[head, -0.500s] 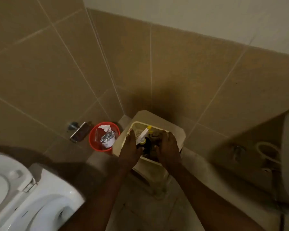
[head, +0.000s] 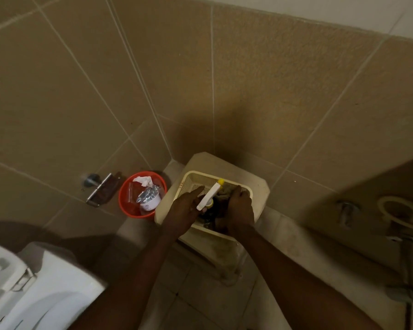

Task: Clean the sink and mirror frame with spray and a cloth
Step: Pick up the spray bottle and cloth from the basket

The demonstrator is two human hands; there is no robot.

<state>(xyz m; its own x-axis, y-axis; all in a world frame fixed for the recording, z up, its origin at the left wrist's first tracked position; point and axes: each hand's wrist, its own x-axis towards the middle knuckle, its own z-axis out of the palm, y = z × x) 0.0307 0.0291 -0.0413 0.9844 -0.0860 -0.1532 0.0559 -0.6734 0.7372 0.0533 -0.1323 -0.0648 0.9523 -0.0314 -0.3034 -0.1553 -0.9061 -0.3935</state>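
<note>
Bathroom: toilet, tan tiled walls, red waste bin.

By the tiled wall's corner I see a red bin stuffed with trash, a metal paper holder beside it, a white toilet at lower left.

A basket sits on a stool in the wall corner, holding a spray bottle and a cloth. Both hands reach into the basket, the left hand left of the bottle, the right hand right of it. A bin stands just left of the stool, a toilet further left and nearer.
</note>
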